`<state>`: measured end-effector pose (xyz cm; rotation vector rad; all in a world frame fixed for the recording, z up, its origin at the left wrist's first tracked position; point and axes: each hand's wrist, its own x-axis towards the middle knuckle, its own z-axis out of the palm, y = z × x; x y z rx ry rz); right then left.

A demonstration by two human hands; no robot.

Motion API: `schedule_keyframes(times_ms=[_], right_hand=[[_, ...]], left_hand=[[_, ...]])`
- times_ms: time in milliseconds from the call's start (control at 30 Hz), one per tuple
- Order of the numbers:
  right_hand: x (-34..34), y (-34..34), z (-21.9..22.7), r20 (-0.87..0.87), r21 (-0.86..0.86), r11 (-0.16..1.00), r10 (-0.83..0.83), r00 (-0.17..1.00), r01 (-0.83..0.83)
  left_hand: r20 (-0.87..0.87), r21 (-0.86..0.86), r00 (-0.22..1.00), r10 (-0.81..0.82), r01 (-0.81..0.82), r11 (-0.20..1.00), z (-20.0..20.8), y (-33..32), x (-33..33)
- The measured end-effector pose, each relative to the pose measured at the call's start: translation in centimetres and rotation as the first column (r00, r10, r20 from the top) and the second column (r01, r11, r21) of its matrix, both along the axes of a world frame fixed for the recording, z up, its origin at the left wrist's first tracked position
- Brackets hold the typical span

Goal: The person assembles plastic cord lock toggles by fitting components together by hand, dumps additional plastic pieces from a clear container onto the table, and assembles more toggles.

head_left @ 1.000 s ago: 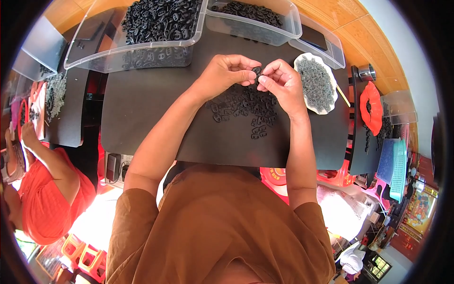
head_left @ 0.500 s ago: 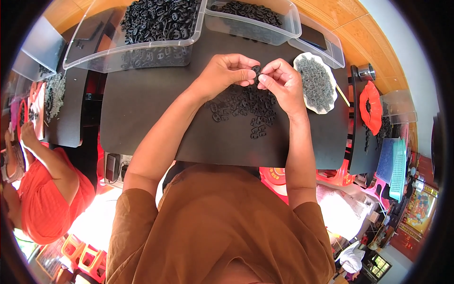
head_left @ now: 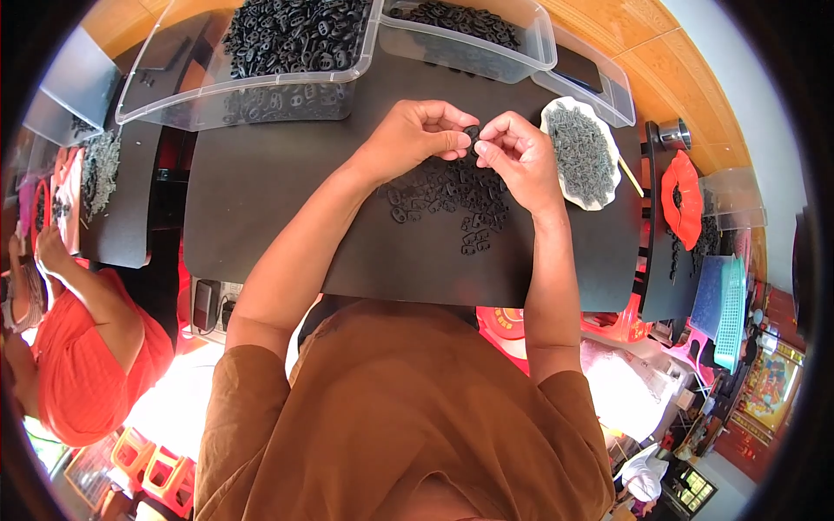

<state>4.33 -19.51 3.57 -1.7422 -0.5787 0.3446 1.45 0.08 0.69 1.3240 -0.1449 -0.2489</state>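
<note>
Seen from the head camera, where both forearms reach over the dark table [head_left: 261, 226] from its near edge, the two hands meet beyond the middle of the tabletop. The left hand [head_left: 419, 135] is closed to a pinch, thumb against forefinger, gripping a small black piece [head_left: 473, 133] at their tips. The right hand [head_left: 519, 158] comes up to the same piece from the other side, its thumb and forefinger drawn close together and the remaining fingers curled; whether it pinches the piece or some smaller part, I cannot tell.

Below the hands, toward the near edge, loose black pieces [head_left: 452, 195] lie in an uneven spread, a few straggling out nearest that edge. By the right edge stands a white scalloped dish [head_left: 596, 206] heaped with small grey parts [head_left: 580, 152], a pale stick [head_left: 632, 178] jutting out beside it. A large clear bin [head_left: 149, 115] of black parts [head_left: 295, 39] fills the far left corner, and a smaller clear bin [head_left: 540, 54] sits next to it along the far edge.
</note>
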Motion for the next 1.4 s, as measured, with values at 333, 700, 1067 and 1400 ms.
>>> schedule_keyframes(times_ms=[333,700,1067,1400], right_hand=[[-0.1,0.1,-0.1,-0.019,0.086,0.993,-0.079,0.997,0.080],[-0.3,0.2,0.2,-0.048,0.096,0.991,-0.089,0.995,0.093],[-0.3,0.1,0.3,-0.061,0.070,0.994,-0.080,0.995,0.085],[-0.2,0.1,0.2,-0.057,0.133,0.987,-0.081,0.995,0.088]], left_hand=[[-0.094,-0.187,0.995,-0.024,0.006,0.982,-0.8,0.0,0.2],[-0.104,-0.239,0.995,-0.014,-0.011,0.971,-0.8,-0.4,0.0],[-0.029,-0.124,1.000,-0.007,0.003,0.992,-0.8,-0.3,0.1],[-0.172,-0.411,0.979,-0.114,0.034,0.911,-1.3,-0.4,0.1]])
